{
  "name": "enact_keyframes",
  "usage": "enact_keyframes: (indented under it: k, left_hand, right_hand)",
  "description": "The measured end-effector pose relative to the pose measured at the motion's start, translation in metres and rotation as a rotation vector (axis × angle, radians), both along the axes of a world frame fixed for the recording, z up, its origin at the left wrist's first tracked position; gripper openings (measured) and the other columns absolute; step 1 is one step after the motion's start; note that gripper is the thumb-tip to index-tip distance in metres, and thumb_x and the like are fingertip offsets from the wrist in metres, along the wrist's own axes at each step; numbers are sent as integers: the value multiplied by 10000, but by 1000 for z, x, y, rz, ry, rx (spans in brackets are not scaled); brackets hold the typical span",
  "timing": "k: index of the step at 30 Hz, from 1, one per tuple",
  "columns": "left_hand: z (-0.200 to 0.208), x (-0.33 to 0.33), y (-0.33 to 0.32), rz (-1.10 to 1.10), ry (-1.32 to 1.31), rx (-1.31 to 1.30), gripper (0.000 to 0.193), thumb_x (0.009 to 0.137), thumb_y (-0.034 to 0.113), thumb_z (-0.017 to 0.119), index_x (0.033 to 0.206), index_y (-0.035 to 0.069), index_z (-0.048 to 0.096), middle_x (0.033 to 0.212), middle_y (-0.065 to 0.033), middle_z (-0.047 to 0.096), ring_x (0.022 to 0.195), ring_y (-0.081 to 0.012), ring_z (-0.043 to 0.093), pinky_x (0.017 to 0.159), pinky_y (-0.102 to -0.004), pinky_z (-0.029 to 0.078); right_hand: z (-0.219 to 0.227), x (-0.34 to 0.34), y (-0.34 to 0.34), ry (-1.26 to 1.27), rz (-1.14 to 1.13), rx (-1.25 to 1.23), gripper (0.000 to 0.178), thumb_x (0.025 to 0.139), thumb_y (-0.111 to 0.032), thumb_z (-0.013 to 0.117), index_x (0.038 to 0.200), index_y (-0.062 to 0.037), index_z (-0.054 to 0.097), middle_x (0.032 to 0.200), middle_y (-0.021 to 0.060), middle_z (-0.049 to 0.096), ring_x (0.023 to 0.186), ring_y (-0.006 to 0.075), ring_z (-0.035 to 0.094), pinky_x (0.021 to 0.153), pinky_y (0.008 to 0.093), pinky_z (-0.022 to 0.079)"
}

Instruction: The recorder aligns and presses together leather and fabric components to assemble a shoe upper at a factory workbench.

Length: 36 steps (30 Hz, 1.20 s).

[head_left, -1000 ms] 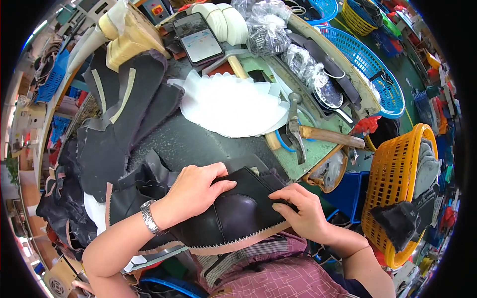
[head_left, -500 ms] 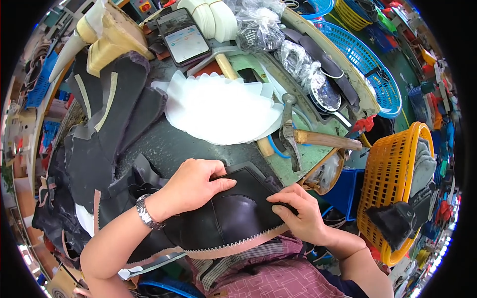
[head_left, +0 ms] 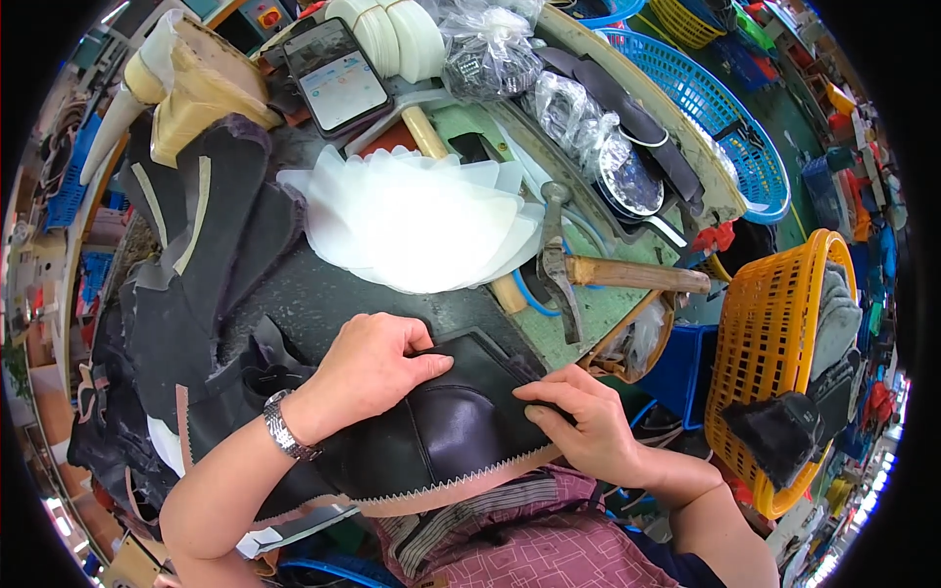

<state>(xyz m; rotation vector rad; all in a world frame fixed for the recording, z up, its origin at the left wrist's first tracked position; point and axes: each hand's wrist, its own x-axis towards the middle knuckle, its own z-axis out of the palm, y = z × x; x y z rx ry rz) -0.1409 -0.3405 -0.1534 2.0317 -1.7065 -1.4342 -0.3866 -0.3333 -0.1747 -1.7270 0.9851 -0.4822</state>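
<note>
Holds a black leather piece (head_left: 446,441) over the near edge of a dark worktop (head_left: 304,304), close against a red patterned garment (head_left: 549,534). Reads the hours below from the middle of that piece, with 12 away from the body. Lays the left hand (head_left: 363,372) over the piece at 10, back upward, thumb stretched toward 3 along the leather; curls the other fingers near the far edge, tips hidden, so cannot tell between pinching and mere resting. Wears a metal-banded watch (head_left: 282,426) on that wrist. Pinches the edge at 3 between thumb and fingers of the right hand (head_left: 588,426). Has the hands apart but near each other, with leather showing between. Shows a pale zigzag-cut border (head_left: 431,501) along the piece at 6.

Has a fan of white sheets (head_left: 421,230) at 12, bright with glare, and beyond it white rolls (head_left: 397,39) beside plastic-wrapped goods (head_left: 490,54). Has a phone (head_left: 338,83), screen lit, between 11 and 12; a yellowish block (head_left: 216,93) at 11; dark fuzzy-edged pieces (head_left: 176,314) with pale strips at 10. Includes a wooden-handled hammer (head_left: 627,275) between 1 and 2, across a green mat (head_left: 613,314); a blue basket (head_left: 691,78) farther out at 1; an orange basket (head_left: 750,363) at 3, containing grey and black pieces.
</note>
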Motion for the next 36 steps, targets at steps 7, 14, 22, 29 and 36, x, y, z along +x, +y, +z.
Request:
enact_keyframes:
  k: [7,14,22,29,36]
  left_hand:
    - [3,-7,-3,-75,-185,-24,267,748,292,670,788,28,683,691,-171,637,694,-335,632,661,-397,495]
    - [3,-10,3,-98,-232,-116,257,746,290,670,768,34,674,678,-158,635,679,-331,625,636,-409,486]
    - [-3,-3,7,-62,-173,-133,258,721,290,684,756,35,668,676,-145,630,664,-307,621,617,-377,478]
    - [-1,-1,11,-58,-191,-122,253,728,277,686,751,26,662,656,-152,620,649,-303,616,610,-372,473]
    - [0,-3,18,-60,-234,-200,251,736,282,684,751,32,658,663,-148,623,648,-305,615,604,-378,470]
  right_hand:
    - [-6,-1,-3,64,64,-122,194,797,-48,630,989,-68,657,846,98,590,641,248,600,585,324,496]
    - [-7,-5,2,158,-28,-50,275,783,-121,675,975,-30,499,770,133,634,661,257,619,590,325,487]
    - [-9,-8,8,-22,-143,496,203,803,-154,658,857,33,599,693,47,609,638,76,522,581,250,435]
    - [-14,-1,10,224,-112,174,274,738,-248,723,775,4,623,660,110,609,581,200,575,557,325,442]
    - [-21,-6,19,290,-176,51,400,674,-334,780,739,-6,560,743,92,545,664,204,544,592,313,425]
